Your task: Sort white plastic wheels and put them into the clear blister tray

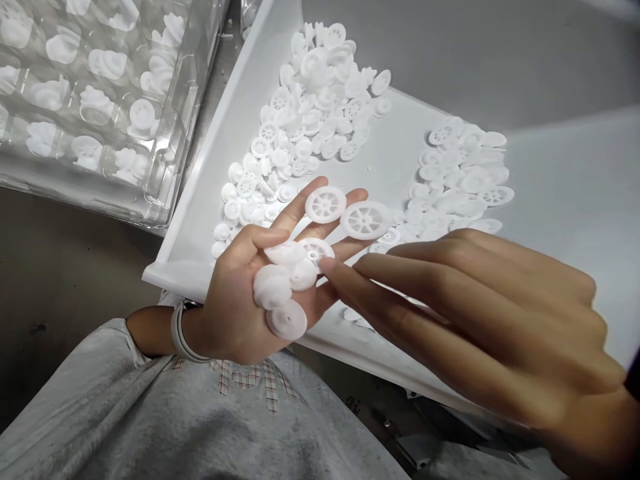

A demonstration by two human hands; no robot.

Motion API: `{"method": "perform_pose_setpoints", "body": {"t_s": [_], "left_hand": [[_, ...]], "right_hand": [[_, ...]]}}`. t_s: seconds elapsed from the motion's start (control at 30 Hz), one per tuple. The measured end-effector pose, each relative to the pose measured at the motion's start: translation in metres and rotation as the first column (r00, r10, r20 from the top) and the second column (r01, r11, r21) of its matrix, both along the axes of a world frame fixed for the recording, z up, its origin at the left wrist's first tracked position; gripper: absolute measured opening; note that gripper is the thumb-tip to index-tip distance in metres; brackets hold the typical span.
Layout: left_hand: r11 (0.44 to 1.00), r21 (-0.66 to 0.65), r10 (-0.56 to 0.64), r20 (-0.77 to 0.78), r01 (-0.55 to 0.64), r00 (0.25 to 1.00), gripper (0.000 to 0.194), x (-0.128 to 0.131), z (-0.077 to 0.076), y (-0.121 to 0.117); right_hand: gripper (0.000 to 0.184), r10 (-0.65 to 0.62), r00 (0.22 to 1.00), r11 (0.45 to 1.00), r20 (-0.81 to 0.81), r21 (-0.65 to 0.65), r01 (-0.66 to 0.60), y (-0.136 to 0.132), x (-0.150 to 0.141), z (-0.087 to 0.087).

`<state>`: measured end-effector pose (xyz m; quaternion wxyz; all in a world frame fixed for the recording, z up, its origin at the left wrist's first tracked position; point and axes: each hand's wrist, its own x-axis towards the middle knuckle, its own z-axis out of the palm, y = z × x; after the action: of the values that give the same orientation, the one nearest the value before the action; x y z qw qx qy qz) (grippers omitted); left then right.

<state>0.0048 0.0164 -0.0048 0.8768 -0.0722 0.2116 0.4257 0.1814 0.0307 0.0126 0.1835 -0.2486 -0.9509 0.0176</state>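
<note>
Head view: L hand (240, 300), palm up, ctr of frame, over near part of white bin (215, 173); fingers spread & open, pointing up-R, small white parts lying on them. On palm: cluster of solid parts (273, 287), stacked/overlapping, lowest near heel of hand. Upper spoked wheel (325, 204) & wide spoked wheel (366, 221) lie out on the fingers, close tog. Third spoked wheel (320, 251) sits beside the cluster, at R hand (480, 320) fingertips. R hand comes in from lower R, fingers extended & held close tog., a tip at wheel's edge; thumb hidden, so can't tell if wheel is pinched

Edges/room: bin's L rim runs diag., upper ctr to mid-L; near rim passes under both hands. Bare floor strip betw. left pile (320, 93) & right pile (460, 173); open floor also R of right pile. L pile reaches down to L hand's thumb side; R pile sits just above R hand knuckles. Few loose parts (357, 317) partly hidden below R hand

Around: clear tray (170, 193), upper L, w/ white parts in pockets, near bin's L rim. Grey shirt (200, 427) fills bottom; wristband (180, 333) on L wrist
</note>
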Motion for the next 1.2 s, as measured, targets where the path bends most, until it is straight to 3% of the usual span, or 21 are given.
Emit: {"method": "perform_pose_setpoints", "body": {"t_s": [0.27, 0.47, 0.6, 0.73, 0.83, 1.03, 1.1, 1.2], "left_hand": [[1.0, 0.031, 0.003, 0.004, -0.003, 1.0, 0.07, -0.002, 0.002, -0.001], [0.999, 0.044, -0.006, -0.012, 0.007, 1.0, 0.068, -0.001, 0.002, 0.002], [0.999, 0.038, -0.002, -0.024, 0.003, 1.0, 0.068, 0.0, 0.004, 0.001], [0.999, 0.035, 0.0, -0.026, 0.001, 1.0, 0.069, 0.0, 0.006, 0.002], [0.999, 0.037, 0.002, -0.014, -0.001, 1.0, 0.068, 0.0, 0.005, 0.002], [1.0, 0.024, 0.006, -0.021, -0.006, 1.0, 0.067, 0.0, 0.003, 0.001], [1.0, 0.017, 0.003, -0.033, -0.002, 0.999, 0.068, 0.0, 0.004, 0.002], [1.0, -0.005, -0.02, -0.053, 0.019, 0.998, 0.072, -0.001, 0.007, 0.004]], "right_hand": [[0.021, 0.033, 0.999, 0.998, 0.028, 0.06, -0.035, -0.009, 0.02, 0.004], [0.019, -0.119, 0.992, 0.993, 0.044, 0.018, 0.118, -0.019, 0.02, 0.004], [0.017, -0.086, 0.996, 0.995, 0.019, 0.054, 0.085, -0.021, 0.022, 0.001], [0.024, -0.181, 0.983, 0.983, 0.011, 0.03, 0.181, -0.021, 0.024, -0.001], [0.025, -0.109, 0.994, 0.992, 0.008, 0.065, 0.108, -0.019, 0.024, -0.003], [0.019, -0.114, 0.993, 0.993, 0.013, 0.037, 0.114, -0.021, 0.02, 0.002], [0.016, -0.209, 0.976, 0.977, 0.058, -0.04, 0.212, -0.024, 0.015, 0.007], [0.021, -0.368, 0.915, 0.91, 0.163, -0.137, 0.391, -0.028, 0.005, 0.015]]}}
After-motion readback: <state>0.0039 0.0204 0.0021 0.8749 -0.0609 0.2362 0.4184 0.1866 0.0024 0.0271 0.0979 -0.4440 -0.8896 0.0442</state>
